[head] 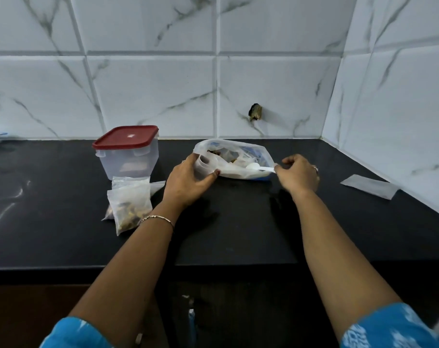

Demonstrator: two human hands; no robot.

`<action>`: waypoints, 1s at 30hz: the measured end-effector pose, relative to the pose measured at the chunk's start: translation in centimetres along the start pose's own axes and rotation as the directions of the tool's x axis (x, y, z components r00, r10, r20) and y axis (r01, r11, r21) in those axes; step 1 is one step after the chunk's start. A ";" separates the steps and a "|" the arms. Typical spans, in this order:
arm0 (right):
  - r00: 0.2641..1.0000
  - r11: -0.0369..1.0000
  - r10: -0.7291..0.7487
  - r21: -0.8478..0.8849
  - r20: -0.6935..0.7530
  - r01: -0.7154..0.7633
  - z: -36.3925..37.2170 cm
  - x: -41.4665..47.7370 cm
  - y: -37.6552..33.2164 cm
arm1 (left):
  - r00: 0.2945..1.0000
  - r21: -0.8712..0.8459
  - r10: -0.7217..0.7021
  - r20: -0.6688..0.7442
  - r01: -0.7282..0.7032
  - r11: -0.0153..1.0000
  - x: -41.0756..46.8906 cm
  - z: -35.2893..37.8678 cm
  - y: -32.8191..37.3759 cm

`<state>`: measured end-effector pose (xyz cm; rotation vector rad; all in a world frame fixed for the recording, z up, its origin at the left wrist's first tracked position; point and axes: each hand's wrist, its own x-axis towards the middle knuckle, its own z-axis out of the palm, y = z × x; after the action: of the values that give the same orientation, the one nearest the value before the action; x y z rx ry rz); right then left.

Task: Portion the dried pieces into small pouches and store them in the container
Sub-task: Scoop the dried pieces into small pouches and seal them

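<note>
A large clear plastic bag [234, 156] with dark dried pieces inside lies on the black counter [62, 222], its mouth facing left. My left hand [188, 182] grips the bag's open mouth. My right hand [298, 174] pinches the handle of a white plastic spoon [259, 168] whose bowl rests on the bag. To the left, a clear container [128, 156] with a red lid [125, 137] stands closed. In front of it lie two small pouches [129, 204], at least the front one filled with dried pieces.
A flat empty pouch [369, 185] lies at the right by the tiled side wall. Marble-look tiles back the counter, with a dark broken spot [255, 112] in one tile. The counter's front edge runs just below my forearms.
</note>
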<state>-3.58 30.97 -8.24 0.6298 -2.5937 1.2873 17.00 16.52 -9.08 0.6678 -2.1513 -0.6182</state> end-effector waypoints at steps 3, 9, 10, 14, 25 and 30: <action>0.998 0.997 0.000 -0.076 0.057 0.004 0.3 -0.2 0.1 | 1.000 0.015 0.007 -0.002 -0.007 1.000 -0.1 -0.1 0.1; 0.992 0.996 -0.069 0.059 0.101 0.064 -0.1 -0.4 -0.3 | 1.000 -0.021 -0.013 -0.017 0.012 1.000 -0.4 -0.1 0.2; 0.993 0.991 -0.092 0.108 0.079 0.083 -0.2 -0.3 -0.4 | 0.999 -0.039 -0.031 -0.026 0.030 0.999 -0.3 -0.2 0.2; 0.977 0.949 -0.212 0.230 -0.039 0.215 -0.4 -0.6 -1.8 | 0.980 -0.158 -0.173 -0.102 0.155 0.975 0.5 -0.1 0.5; 0.806 0.799 -0.572 -0.121 0.151 0.589 4.7 2.0 -7.8 | 0.901 -0.455 -0.428 0.077 0.413 0.789 6.0 2.0 -1.4; 0.770 0.765 -0.602 -0.126 0.210 0.632 7.6 2.9 -8.2 | 0.886 -0.478 -0.406 0.223 0.462 0.747 6.4 2.6 -2.6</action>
<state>-2.31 19.71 -5.96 1.4466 -2.2480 0.7812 12.02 11.06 -8.74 0.8462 -1.7851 -1.4607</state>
